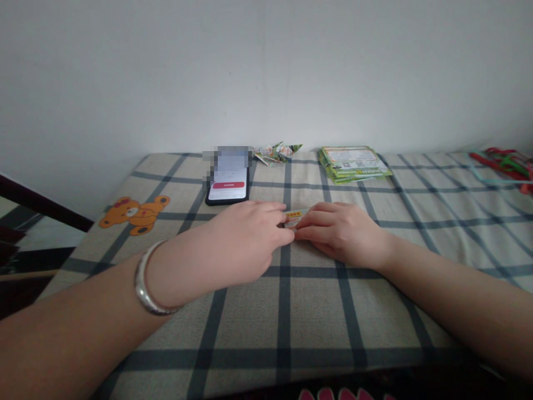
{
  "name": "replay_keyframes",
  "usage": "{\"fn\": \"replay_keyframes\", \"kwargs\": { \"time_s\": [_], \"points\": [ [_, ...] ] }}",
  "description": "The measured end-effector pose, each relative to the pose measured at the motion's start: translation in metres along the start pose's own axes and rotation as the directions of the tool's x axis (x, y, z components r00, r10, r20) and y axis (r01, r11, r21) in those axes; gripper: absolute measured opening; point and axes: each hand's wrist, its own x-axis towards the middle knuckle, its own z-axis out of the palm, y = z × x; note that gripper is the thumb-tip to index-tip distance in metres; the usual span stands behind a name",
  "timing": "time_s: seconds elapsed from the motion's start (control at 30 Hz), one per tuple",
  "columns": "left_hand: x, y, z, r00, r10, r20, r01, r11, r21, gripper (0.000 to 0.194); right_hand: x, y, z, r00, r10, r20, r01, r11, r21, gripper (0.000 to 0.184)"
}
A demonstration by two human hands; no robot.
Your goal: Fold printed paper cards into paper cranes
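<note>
Both hands meet over a small printed paper (293, 218) at the middle of the checked tablecloth. Its yellow and whitish face shows only in the gap between my fingers; the rest is covered. My left hand (245, 241), with a silver bangle at the wrist, has its fingers closed at the paper's left side. From the right, my right hand (341, 233) pinches the paper's other side, fingers together. The two hands touch or nearly touch at the near edge of the paper.
A phone (227, 189) with a lit screen lies beyond my left hand. Beside it are crumpled or folded green-printed papers (277, 153). A stack of green printed sheets (353, 161) lies near the wall. Red and green items (508, 164) sit far right. A bear picture (135, 214) marks the checked tablecloth (250, 328).
</note>
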Motion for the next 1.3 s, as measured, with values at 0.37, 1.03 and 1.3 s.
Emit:
{"fn": "replay_keyframes", "kwargs": {
  "time_s": [0.37, 1.03, 1.3],
  "points": [
    [0.002, 0.001, -0.002, 0.999, -0.028, 0.042, 0.029, 0.999, -0.025, 0.024, 0.005, -0.002, -0.005, 0.998, 0.001, 0.057, 0.001, 0.999, -0.034, 0.024],
    [-0.001, 0.002, 0.002, 0.997, -0.039, 0.062, 0.043, 0.997, -0.064, 0.027, -0.003, 0.007, -0.015, 0.989, 0.088, 0.117, -0.096, 0.993, 0.067, 0.027],
    [-0.001, 0.002, 0.002, 0.996, -0.045, 0.08, 0.051, 0.996, -0.07, 0.03, -0.009, 0.014, -0.021, 0.988, 0.089, 0.127, -0.095, 0.994, 0.046, 0.025]
  ]
}}
